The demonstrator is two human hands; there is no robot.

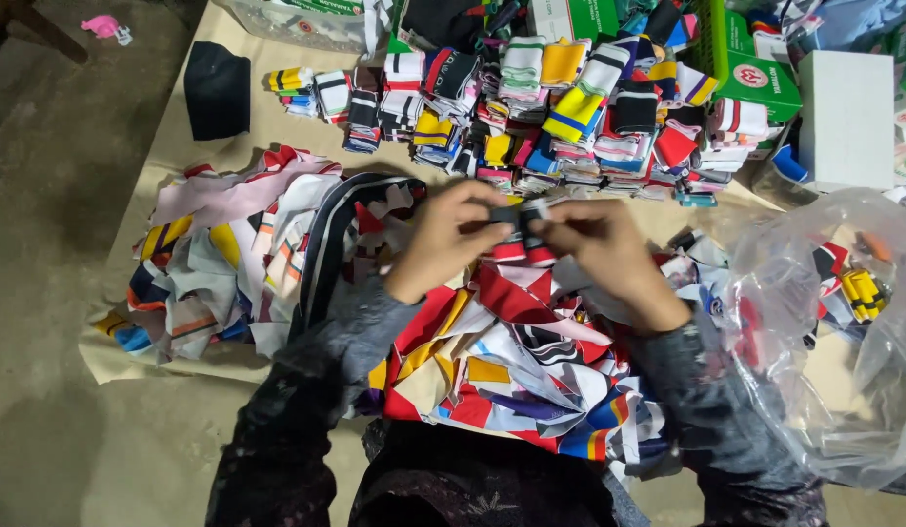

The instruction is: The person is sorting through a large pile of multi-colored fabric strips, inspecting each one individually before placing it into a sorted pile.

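On brown paper over a concrete floor, at frame centre, the left hand (443,239) and right hand (604,249) pinch one small strip (519,217), seemingly soft, light cloth, best gripped at its ends, above loose scraps (502,361).

Brightness: moderate, even indoor light; the colours of the folded cloth stacks (570,107) read clearly.
Source: seemingly overhead, slightly from 12 o'clock.
Shadows: soft; the floor (53,195) at 9 o'clock falls dim, the dark sleeves at 6 o'clock lose detail.
Glare: pale sheen on the clear plastic bag (843,332) at 3 o'clock; the white box (848,117) is nearly blown out.
Blur: slight softness on both hands.
Distortion: mild wide-angle bending at edges.
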